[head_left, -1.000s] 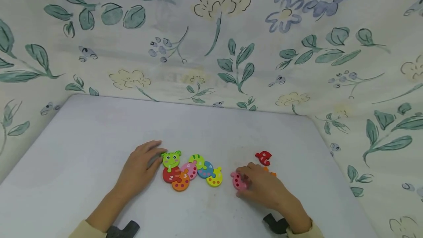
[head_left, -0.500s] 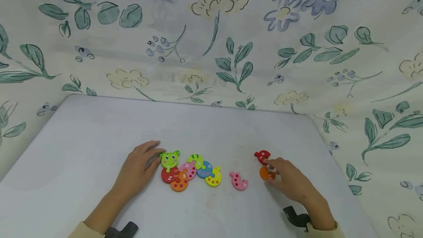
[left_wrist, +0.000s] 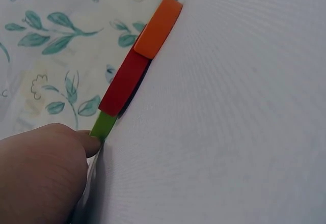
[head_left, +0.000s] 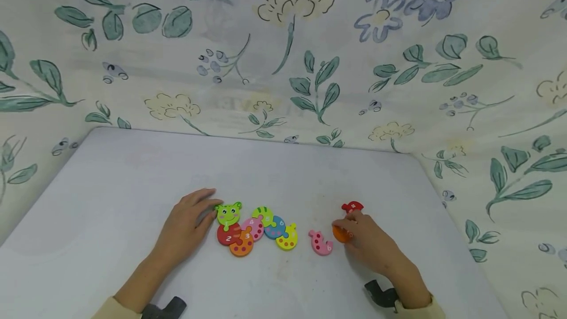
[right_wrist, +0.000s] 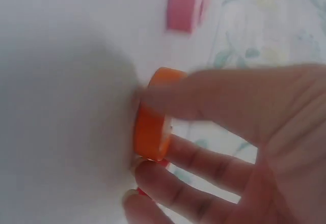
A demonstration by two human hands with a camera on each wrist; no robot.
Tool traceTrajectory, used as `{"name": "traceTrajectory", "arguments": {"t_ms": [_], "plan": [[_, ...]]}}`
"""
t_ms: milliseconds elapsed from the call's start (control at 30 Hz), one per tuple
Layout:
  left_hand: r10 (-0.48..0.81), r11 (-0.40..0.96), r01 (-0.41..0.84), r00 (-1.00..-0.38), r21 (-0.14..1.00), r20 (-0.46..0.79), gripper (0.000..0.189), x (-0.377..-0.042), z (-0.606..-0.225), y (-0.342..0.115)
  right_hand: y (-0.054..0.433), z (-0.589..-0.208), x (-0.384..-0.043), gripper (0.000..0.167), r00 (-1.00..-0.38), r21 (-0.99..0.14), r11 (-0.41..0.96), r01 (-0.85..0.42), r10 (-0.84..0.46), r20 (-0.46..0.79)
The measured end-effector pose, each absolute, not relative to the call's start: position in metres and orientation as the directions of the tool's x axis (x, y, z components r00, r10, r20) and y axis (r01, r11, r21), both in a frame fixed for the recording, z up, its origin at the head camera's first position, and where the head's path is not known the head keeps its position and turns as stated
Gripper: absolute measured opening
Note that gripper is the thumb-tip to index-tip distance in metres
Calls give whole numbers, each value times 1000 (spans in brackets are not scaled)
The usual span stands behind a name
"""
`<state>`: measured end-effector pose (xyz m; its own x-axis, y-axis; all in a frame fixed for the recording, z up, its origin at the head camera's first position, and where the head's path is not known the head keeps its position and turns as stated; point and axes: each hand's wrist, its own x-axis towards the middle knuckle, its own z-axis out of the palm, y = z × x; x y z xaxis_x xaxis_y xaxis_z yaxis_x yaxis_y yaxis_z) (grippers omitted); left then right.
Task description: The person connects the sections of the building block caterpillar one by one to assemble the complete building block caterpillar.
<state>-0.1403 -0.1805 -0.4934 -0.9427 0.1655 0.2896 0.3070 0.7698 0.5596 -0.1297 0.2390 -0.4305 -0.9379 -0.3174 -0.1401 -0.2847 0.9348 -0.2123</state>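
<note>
On the white table lies a joined caterpillar puzzle of numbered pieces: green smiling head (head_left: 228, 214), red 2 (head_left: 227, 235), orange 3 (head_left: 240, 247), then pink, green, blue and yellow (head_left: 286, 241) pieces. My left hand (head_left: 187, 220) rests at the head's left edge, fingertips touching it; the left wrist view shows a finger against the green edge (left_wrist: 103, 126). My right hand (head_left: 374, 245) pinches a loose orange puzzle piece (head_left: 340, 234) between thumb and fingers, partly covering it. A loose pink puzzle piece (head_left: 320, 243) lies just left of it.
A loose red puzzle piece (head_left: 353, 206) lies behind my right hand, partly hidden by it. The white table (head_left: 248, 166) ends at a flower-printed cloth (head_left: 239, 107) behind and at the sides. Black wrist mounts (head_left: 168, 307) show near both sleeves.
My right hand let go of the pink piece, reached right to the orange piece, and has now brought it left toward the pink one. The left hand stays at the caterpillar's head.
</note>
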Motion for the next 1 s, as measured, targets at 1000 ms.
{"name": "traceTrajectory", "arguments": {"t_ms": [1000], "plan": [[160,772,319,-935,549,317,32,-139,-494,-182,175,-427,-140,56,-908,-208,913,-352,-387,-163]]}}
